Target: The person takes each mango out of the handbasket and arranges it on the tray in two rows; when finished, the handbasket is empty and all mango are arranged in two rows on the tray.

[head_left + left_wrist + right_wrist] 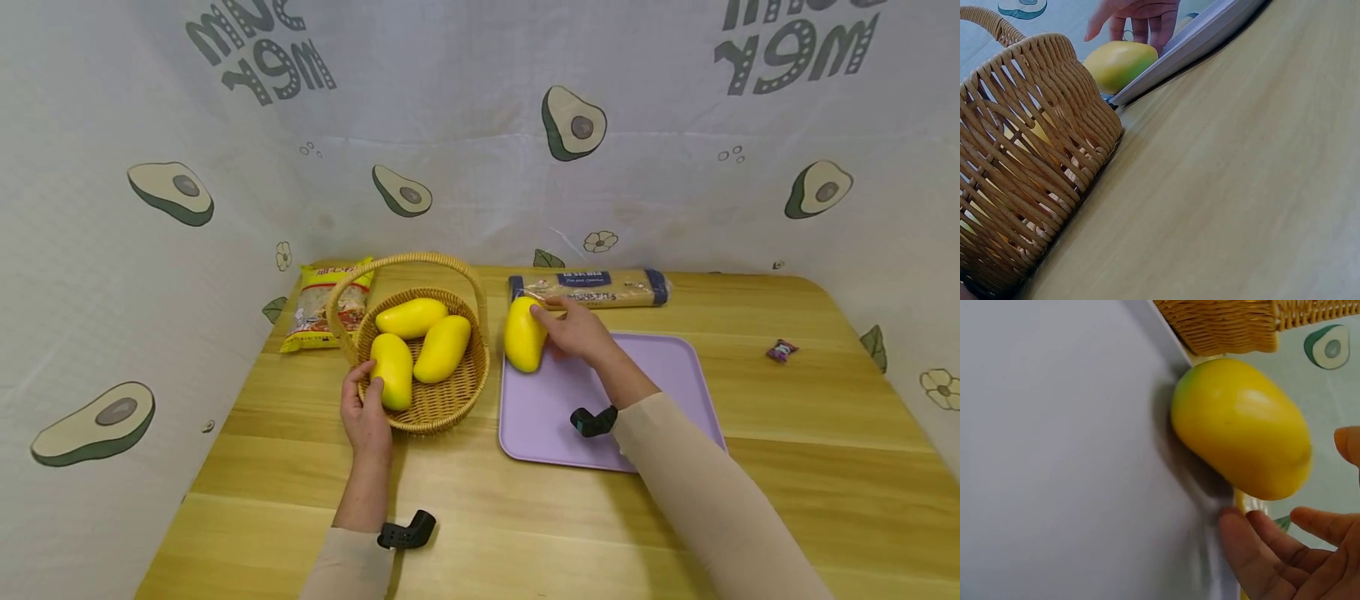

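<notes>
A yellow wicker basket (450,404) stands on the table at the left, with three yellow mangoes inside. My left hand (366,412) grips its left rim beside the nearest mango (393,372); its grip is partly hidden. The other two are the back mango (411,318) and the right mango (442,348). A fourth mango (1241,428) lies at the far left corner of the lilac tray (555,425). My right hand (1310,562) is just beside that mango, fingers spread; a gap shows between thumb and mango in the right wrist view.
Behind the tray lies a long pasta pack (600,290) with blue ends. A yellow food bag (318,312) rests behind the basket's left side. A small purple wrapped candy (782,350) sits right of the tray. A printed curtain (480,125) closes off the back and sides.
</notes>
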### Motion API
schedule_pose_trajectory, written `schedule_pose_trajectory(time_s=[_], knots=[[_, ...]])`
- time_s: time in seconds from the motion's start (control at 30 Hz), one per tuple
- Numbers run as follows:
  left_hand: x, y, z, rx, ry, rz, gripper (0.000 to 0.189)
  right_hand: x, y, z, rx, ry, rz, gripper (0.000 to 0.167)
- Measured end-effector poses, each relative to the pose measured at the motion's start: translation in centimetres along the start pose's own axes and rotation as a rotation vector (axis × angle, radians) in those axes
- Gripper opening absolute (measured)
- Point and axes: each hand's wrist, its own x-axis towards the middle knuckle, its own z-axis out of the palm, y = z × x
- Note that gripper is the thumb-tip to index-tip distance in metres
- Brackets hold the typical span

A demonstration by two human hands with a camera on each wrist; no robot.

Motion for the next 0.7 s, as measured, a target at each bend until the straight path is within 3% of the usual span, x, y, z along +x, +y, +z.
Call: schedule_pose_trajectory(time_s=[0.2,0.43,0.7], knots=[[0.0,0.0,0.0,0.000,0.002,0.009,0.027,-1.3,-0.5,-1.2,-0.019,0.066,-0.054,0.078],[0.0,0.0,-0.1,0.003,-0.002,0.007,0.027,-4.1,-1.8,-2.2,-0.085,0.096,-0.147,0.076],[-0.1,-0.1,-0.1,-0.003,-0.017,-0.001,0.027,-7.6,-2.9,-1.5,-0.150,0.058,-0.261,0.063]])
